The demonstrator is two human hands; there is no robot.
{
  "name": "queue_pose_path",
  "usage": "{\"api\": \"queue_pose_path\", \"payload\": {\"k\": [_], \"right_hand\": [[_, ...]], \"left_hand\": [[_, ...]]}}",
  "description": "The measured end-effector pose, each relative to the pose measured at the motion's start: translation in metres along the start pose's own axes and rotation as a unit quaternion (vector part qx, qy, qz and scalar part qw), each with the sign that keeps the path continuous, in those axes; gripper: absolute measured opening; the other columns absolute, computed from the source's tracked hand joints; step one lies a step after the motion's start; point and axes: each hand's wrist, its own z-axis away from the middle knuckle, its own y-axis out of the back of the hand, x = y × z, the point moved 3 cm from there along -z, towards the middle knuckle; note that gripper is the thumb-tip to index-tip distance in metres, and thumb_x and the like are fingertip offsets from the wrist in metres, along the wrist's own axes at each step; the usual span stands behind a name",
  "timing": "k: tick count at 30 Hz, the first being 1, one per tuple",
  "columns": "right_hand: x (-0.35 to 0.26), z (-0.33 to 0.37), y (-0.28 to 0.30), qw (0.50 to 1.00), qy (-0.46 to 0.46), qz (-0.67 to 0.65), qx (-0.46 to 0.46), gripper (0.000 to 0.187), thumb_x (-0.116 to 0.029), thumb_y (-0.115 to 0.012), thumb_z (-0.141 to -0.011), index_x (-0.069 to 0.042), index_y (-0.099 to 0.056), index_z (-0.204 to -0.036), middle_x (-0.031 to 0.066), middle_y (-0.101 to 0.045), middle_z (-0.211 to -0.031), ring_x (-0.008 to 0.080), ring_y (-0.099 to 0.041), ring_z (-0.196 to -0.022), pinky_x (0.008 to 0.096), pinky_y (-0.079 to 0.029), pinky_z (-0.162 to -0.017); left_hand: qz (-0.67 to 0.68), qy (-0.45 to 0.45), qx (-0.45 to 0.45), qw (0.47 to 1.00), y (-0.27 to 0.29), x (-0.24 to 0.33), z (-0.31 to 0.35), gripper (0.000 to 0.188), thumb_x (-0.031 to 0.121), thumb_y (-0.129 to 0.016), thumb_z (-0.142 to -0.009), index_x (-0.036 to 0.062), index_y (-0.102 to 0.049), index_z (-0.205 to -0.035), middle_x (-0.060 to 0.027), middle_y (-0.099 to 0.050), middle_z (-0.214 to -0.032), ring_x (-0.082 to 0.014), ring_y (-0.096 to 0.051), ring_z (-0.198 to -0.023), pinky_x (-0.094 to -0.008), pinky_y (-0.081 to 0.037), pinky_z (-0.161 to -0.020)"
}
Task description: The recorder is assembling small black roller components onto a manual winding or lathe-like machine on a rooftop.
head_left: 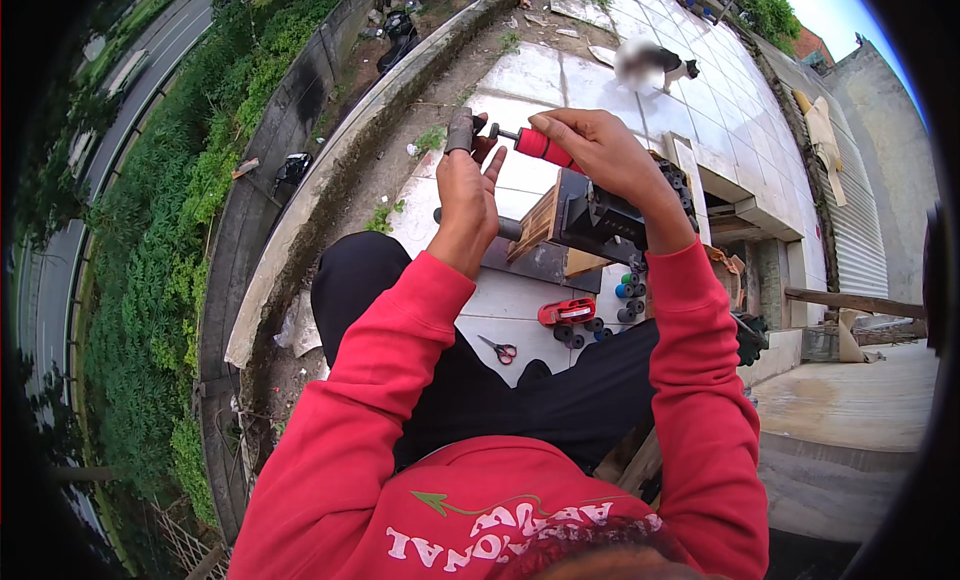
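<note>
My left hand [467,195] is raised in front of me, fingers curled around a short grey cylinder [460,130]; a small dark piece sits beside it at the fingertips. Close to its right, my right hand [600,155] grips a red cylinder [541,147] with a thin metal rod and small dark end pointing at the left hand. The rod's tip appears near the left fingers; I cannot tell whether they touch. Under my right forearm stands a black, boxy device [600,215] with a wooden block [535,220] and a dark round bar [505,228] jutting left.
On the tiles below lie scissors [499,349], a red case-like object [566,311] and several small black, blue and green spools [628,292]. A low concrete wall edge [330,170] runs along the left, with bushes and a road beyond. A black-and-white animal [680,70] stands farther back.
</note>
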Motion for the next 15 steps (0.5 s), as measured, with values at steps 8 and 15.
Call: {"api": "queue_pose_path", "payload": {"k": [8, 15], "right_hand": [[0.0027, -0.001, -0.0023, 1.0, -0.015, -0.009, -0.001, 0.041, -0.032, -0.057, -0.107, 0.003, -0.068, -0.127, 0.0093, -0.076, -0.102, 0.0115, -0.065, -0.091, 0.0284, -0.052, -0.083], [0.0021, -0.001, -0.002, 0.999, 0.005, -0.015, 0.028, 0.041, -0.034, -0.06, -0.104, 0.002, -0.071, -0.121, 0.0182, -0.076, -0.097, 0.0192, -0.067, -0.083, 0.0331, -0.053, -0.077]], "left_hand": [[0.086, 0.02, -0.033, 0.996, -0.0036, 0.0018, -0.0009, 0.035, 0.026, -0.048, -0.11, -0.0013, -0.059, -0.128, -0.0147, -0.067, -0.122, -0.0254, -0.068, -0.113, -0.0379, -0.056, -0.104], [0.109, 0.016, -0.063, 0.992, -0.0068, 0.0021, 0.0007, 0.036, 0.028, -0.052, -0.108, -0.0048, -0.058, -0.122, -0.0145, -0.065, -0.107, -0.0281, -0.069, -0.11, -0.0391, -0.059, -0.101]]}}
